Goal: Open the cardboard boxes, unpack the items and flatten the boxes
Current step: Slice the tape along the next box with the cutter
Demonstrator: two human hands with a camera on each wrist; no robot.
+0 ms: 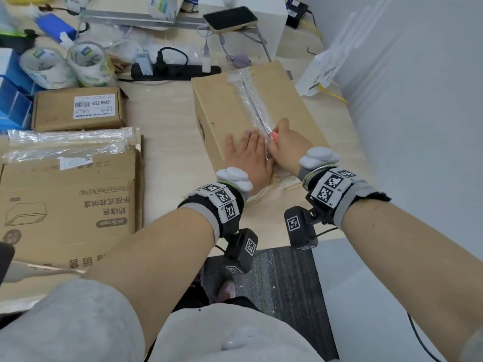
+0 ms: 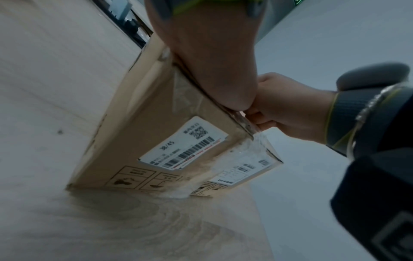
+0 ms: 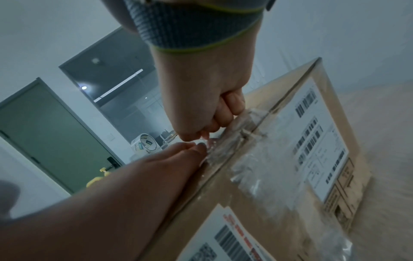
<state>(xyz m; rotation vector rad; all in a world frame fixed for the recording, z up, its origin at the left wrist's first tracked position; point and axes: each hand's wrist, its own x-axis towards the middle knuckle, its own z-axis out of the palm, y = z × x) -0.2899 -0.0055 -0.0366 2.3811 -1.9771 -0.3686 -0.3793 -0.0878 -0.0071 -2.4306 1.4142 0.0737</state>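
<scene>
Here, head view: the box lies on the worktop at about 1 o'clock. The left hand presses flat on its lid, fingers straight. At its 3 o'clock, the right hand is clenched round a red-tipped cutter on the taped seam.

Left wrist: the palm rests on the box's upper edge.

Right wrist: curled fingers touch the tape.

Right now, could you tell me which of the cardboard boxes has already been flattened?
The large printed box at near left; it lies flat, while the small labelled box and taped box stay boxed.
</scene>
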